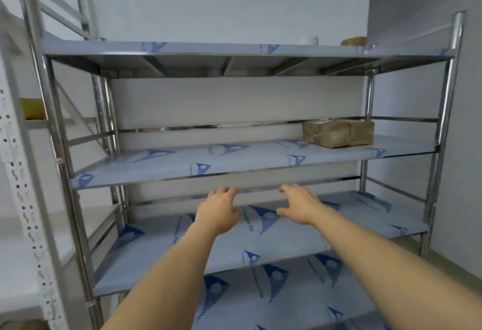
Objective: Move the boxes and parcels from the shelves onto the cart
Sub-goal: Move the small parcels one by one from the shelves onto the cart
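Hands reach forward side by side over the metal rack: the left hand (220,208) and the right hand (300,205) are well apart from each other, palms down, fingers spread and relaxed, holding nothing. Their fingertips lie just below the front edge of the middle shelf (182,162), though whether they touch it cannot be told. Both forearms run out of the picture at the bottom.

Under the hands lies the lower shelf (161,256), covered in pale film with blue logos; another shelf below it is cut off by the bottom edge. On the middle shelf, at the far right, sit two brown parcels (337,132) pressed together, wrapped in tape, with a pale label on top that is too blurred to read.

On the top shelf (208,48), only the upper parts of a white roll (308,40) and a brown roll (353,41) show above the edge. At the far left a white rack (23,199) is partly cut off, with a yellow thing (32,108) on it that is hard to make out.
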